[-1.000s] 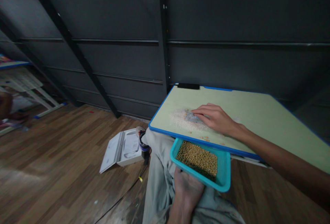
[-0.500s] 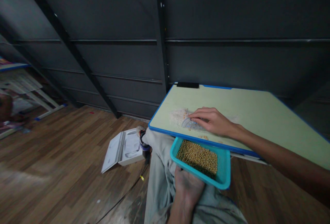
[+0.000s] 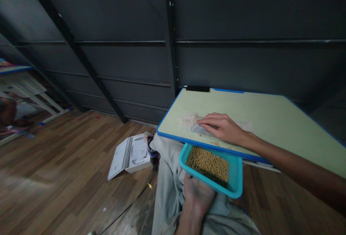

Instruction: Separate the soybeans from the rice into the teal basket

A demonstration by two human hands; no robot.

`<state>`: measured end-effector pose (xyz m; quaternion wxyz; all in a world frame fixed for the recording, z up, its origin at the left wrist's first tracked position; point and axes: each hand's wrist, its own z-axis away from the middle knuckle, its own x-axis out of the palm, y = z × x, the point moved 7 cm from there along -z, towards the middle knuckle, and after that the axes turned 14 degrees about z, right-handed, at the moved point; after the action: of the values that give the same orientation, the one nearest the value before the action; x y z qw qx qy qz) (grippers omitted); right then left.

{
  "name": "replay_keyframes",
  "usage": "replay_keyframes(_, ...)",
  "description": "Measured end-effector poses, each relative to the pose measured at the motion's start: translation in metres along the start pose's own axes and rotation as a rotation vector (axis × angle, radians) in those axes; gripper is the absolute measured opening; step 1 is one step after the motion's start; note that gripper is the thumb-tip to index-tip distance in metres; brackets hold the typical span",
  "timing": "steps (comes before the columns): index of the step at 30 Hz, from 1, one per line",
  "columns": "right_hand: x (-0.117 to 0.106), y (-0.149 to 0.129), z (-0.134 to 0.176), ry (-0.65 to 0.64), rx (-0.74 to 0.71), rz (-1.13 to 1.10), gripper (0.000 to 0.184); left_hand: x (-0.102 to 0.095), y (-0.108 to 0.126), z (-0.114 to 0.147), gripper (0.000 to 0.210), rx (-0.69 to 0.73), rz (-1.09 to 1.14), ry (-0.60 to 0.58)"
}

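Note:
My left hand (image 3: 198, 191) is under the near side of a turquoise plastic tray (image 3: 234, 177) and holds it at the table's front edge. Most of its fingers are hidden beneath the tray. Small round tan beans, like soybeans (image 3: 209, 164), fill much of the tray. On the pale green tabletop, my right hand (image 3: 220, 125) pinches a clear, half-round plastic protractor (image 3: 198, 128) that lies flat. White grains or powder (image 3: 186, 121) are spread to its left. A few loose beans (image 3: 215, 143) lie near the edge, above the tray.
The table (image 3: 259, 112) has a blue rim, and a black flat object (image 3: 198, 88) rests at its back left corner. An opened white box (image 3: 137, 152) and a cable (image 3: 129, 206) lie on the wooden floor. Another person (image 3: 8, 110) sits far left by a second table (image 3: 16, 70).
Both hands, the tray and the protractor stay almost where they were. The whole view has shifted very slightly.

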<state>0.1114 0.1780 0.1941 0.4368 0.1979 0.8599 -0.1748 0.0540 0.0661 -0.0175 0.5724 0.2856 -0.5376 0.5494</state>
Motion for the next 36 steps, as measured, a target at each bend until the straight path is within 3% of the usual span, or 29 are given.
replay_keyframes(12, 0.001, -0.011, 0.002, 0.006, -0.102, -0.004, 0.022, 0.004, 0.0, -0.001, 0.039, 0.005, -0.006, -0.031)
replay_keyframes(21, 0.001, -0.013, 0.002, -0.004, -0.085, -0.069, 0.021, -0.002, 0.001, -0.002, 0.039, 0.01, -0.006, -0.034)
replay_keyframes(27, 0.001, -0.013, 0.001, -0.016, -0.056, -0.118, 0.02, -0.011, 0.004, -0.003, 0.039, 0.049, -0.007, 0.055)
replay_keyframes(36, -0.006, -0.005, -0.001, -0.02, -0.003, -0.194, 0.019, -0.01, 0.004, -0.003, 0.039, 0.043, -0.011, 0.033)
